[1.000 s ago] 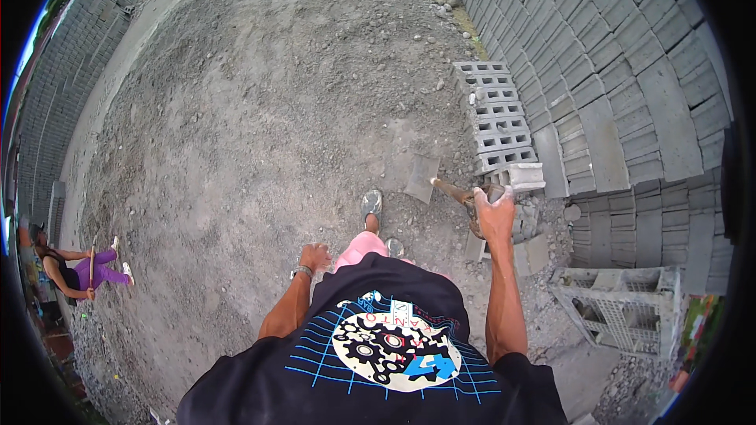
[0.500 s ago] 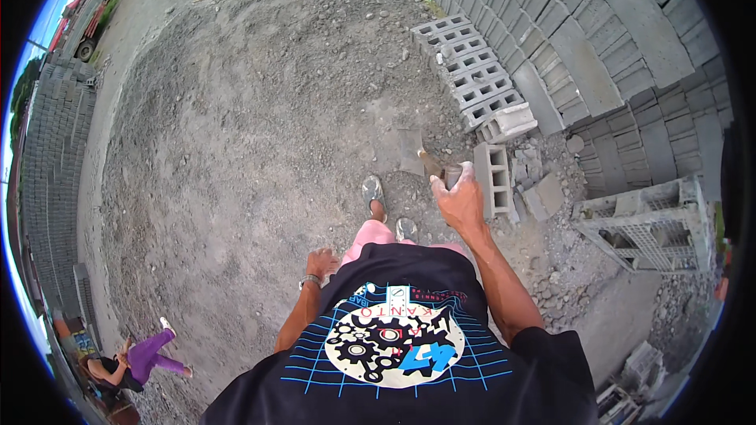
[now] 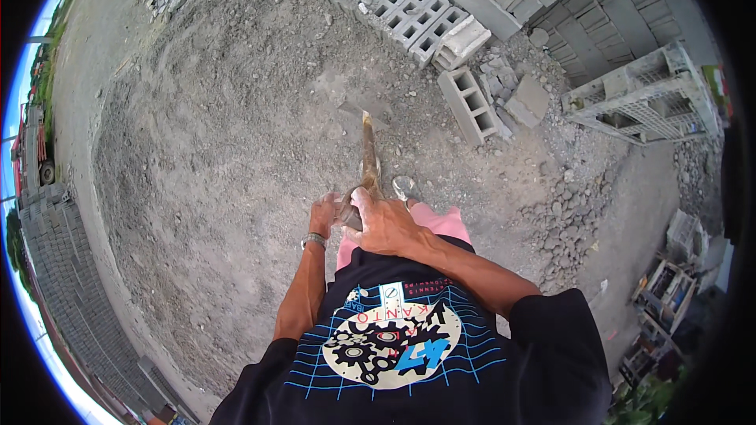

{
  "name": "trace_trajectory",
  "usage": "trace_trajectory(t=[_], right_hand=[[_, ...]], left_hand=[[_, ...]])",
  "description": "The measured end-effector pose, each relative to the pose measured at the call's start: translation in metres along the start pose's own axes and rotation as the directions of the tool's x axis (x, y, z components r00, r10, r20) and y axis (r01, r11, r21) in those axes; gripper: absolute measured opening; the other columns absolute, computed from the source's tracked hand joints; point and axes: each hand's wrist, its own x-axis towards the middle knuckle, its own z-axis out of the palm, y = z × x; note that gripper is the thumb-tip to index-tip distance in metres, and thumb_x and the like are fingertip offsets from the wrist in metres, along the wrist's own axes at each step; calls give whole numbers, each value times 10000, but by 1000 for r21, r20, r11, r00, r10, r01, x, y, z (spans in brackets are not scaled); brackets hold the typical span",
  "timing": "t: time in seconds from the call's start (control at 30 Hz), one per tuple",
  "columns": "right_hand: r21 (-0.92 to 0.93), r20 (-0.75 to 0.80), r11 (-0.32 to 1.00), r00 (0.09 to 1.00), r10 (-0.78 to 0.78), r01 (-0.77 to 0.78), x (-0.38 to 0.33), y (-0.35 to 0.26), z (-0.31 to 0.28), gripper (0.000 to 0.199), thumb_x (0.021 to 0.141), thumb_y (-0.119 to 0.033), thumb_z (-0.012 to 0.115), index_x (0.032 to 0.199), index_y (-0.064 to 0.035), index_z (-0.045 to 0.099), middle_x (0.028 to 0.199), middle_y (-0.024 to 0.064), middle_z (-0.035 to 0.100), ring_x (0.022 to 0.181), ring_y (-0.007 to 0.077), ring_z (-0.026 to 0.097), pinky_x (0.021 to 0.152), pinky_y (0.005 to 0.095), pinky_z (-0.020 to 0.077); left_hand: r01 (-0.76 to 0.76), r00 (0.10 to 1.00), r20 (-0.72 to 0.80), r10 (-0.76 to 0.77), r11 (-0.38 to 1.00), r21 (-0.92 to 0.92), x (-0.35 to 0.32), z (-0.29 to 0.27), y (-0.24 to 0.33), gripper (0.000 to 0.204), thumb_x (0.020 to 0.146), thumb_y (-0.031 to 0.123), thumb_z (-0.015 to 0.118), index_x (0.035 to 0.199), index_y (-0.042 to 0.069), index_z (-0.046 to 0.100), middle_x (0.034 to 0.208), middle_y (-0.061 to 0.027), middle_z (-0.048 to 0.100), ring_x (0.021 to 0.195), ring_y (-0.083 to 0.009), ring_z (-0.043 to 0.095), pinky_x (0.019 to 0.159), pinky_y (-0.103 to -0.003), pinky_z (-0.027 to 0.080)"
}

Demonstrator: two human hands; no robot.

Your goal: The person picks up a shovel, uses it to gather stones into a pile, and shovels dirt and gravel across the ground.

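A shovel [image 3: 368,153] stands in front of me, its wooden shaft worn brown. Its grey, dusty blade [image 3: 364,112] rests at the gravelly sand, and its edges blend into the ground. My right hand [image 3: 386,224] is wrapped round the grip at the shaft's top end. From the other side, my left hand [image 3: 323,216], with a watch on its wrist, closes on the same grip; its fingers are partly hidden. My shoe [image 3: 404,186] shows just right of the shaft.
Grey sand and gravel [image 3: 213,126] spread ahead and left. Hollow concrete blocks [image 3: 402,4] line the far right, with a single block [image 3: 468,106] and broken pieces [image 3: 528,101] nearer. A slatted crate-like frame [image 3: 646,98] stands at right, near rubble [image 3: 563,220].
My right hand has swung left with the shovel, bringing it in front of my body. My left hand has come up to the grip. The view has turned rightward.
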Motion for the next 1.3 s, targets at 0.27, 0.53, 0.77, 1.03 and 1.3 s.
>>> trace_trajectory(t=[0.27,0.53,0.77,1.03,1.3], right_hand=[[180,13,982,998,58,-59,25,-12,6,515,778,-294,707,1104,8,447,909,276,651,776,451,645,707,518,502],[238,-280,967,946,161,-95,7,12,-31,433,727,-165,755,1043,-2,509,793,220,642,698,377,660,642,439,518],[756,-421,602,512,749,-258,-188,104,-116,340,685,-32,697,987,2,543,667,63,593,543,166,597,521,285,477],[987,-34,-28,-380,924,-157,-403,261,-20,155,812,-171,605,833,-23,566,520,18,464,414,140,478,383,284,390],[937,129,-297,-607,784,-185,-521,343,31,204,842,-183,611,711,-50,528,487,78,497,362,183,467,306,320,344]], left_hand=[[515,795,557,-242,755,-406,77,80,48,648,954,525,332,1079,-58,586,862,-166,663,716,-272,655,649,-404,552],[469,869,428,-248,687,-555,89,166,81,474,912,389,457,970,-70,562,717,-138,628,619,-245,625,567,-327,549],[262,954,285,-95,729,-632,99,276,22,383,861,312,596,1076,9,505,855,-171,632,707,-266,615,635,-399,530],[517,856,55,-514,846,-133,146,428,-203,105,834,144,639,863,72,567,690,-98,599,542,-201,574,517,-398,502],[595,803,-52,-593,803,36,132,507,-388,116,807,130,632,792,35,568,617,-90,589,465,-206,573,435,-379,477]])
